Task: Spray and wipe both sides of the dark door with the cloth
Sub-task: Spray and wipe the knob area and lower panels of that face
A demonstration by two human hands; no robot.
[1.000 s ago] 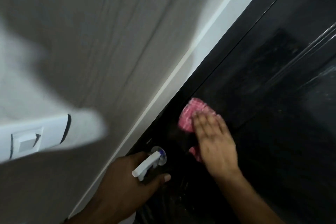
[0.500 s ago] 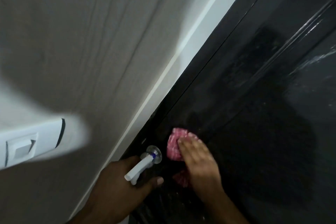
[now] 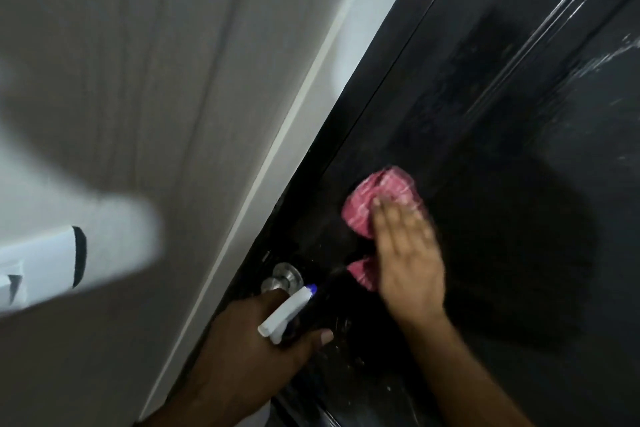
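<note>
The dark glossy door [image 3: 502,184] fills the right side of the view, with wet streaks at its upper right. My right hand [image 3: 408,253] presses a pink cloth [image 3: 381,198] flat against the door panel with straight fingers; the cloth shows above and to the left of the hand. My left hand [image 3: 249,350] grips a spray bottle, whose white nozzle with a blue tip [image 3: 287,308] points up toward the door. The bottle's body is hidden below the hand.
A round metal door knob [image 3: 284,279] sits just above my left hand. A white door frame [image 3: 311,97] runs diagonally beside the door, with a grey wall [image 3: 138,62] to its left. A white light switch [image 3: 38,263] is on the wall at the left edge.
My right hand with the cloth slid down toward the knob, then back up and to the right on the door. My left hand with the bottle stayed near the knob.
</note>
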